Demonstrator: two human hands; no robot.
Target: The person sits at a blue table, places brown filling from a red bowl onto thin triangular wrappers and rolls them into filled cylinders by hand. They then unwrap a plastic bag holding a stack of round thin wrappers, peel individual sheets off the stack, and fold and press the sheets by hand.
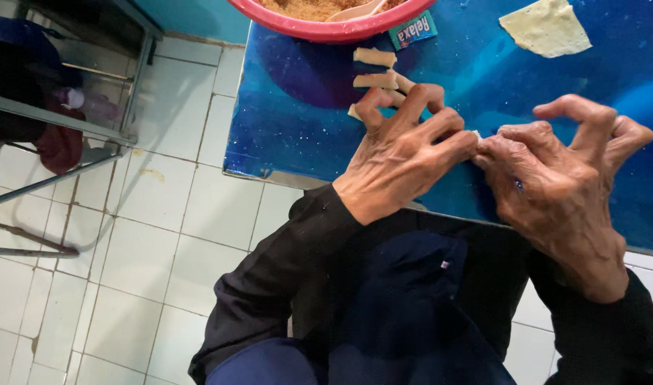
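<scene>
Your dark sleeves sit nearest; beyond them your left hand [401, 153] and right hand [554, 182] meet fingertip to fingertip, pinching a small pale wrapper piece [477, 135], mostly hidden, axis unclear. Pink bowl [326, 30] holds crumbly brown filling and a pale spoon [355, 10]. Rolled pale pieces [375, 57] lie crosswise on the glossy blue table [298, 121]. Flat wrapper sheet [547, 27] lies far right.

I read this as a plain home kitchen or small food-prep room. I see a blue tabletop [305, 135] carrying a pink bowl [326, 30] of crumbly filling, a thin wrapper sheet [547, 27] and finished small rolls [375, 68]. The floor [162, 249] is white tile, and a metal-framed rack [91, 128] stands beside it.
</scene>
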